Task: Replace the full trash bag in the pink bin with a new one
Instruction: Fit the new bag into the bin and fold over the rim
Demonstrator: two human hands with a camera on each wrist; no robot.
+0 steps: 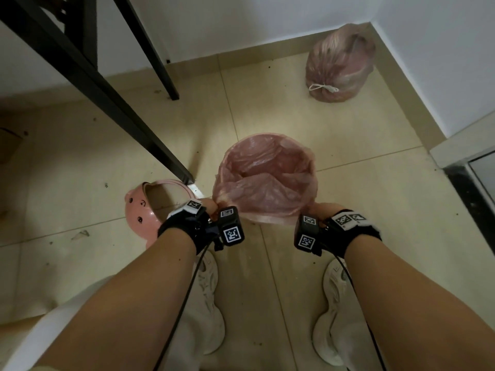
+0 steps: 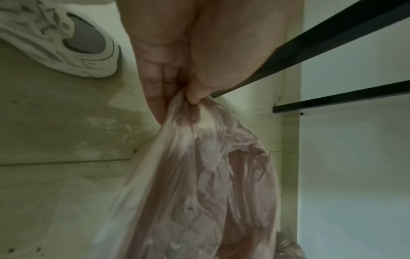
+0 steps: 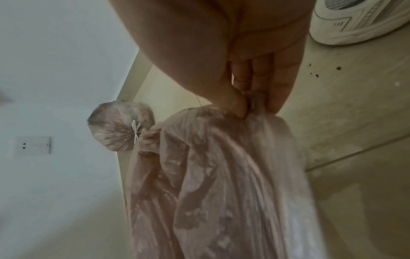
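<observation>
A thin pink new bag (image 1: pixel 265 180) hangs open-mouthed between my two hands above the tiled floor. My left hand (image 1: pixel 211 210) pinches the near left of its rim; the left wrist view shows thumb and fingers (image 2: pixel 155 98) gathered on the plastic (image 2: pixel 199 175). My right hand (image 1: pixel 321 210) pinches the near right of the rim (image 3: pixel 221 175), thumb against fingers (image 3: pixel 275 98). The pink bin (image 1: pixel 142 212), with a pig face, stands on the floor to the left, partly hidden by my left wrist. The full tied bag (image 1: pixel 338 65) (image 3: pixel 119 128) sits in the far right corner.
Black table legs (image 1: pixel 107 103) slant down close to the bin and the bag's left side. My white shoes (image 1: pixel 206 303) (image 1: pixel 332 317) stand just behind the bag. Walls close the far side and right, with a dark door threshold (image 1: pixel 468 199) and a wall socket (image 3: pixel 33 145).
</observation>
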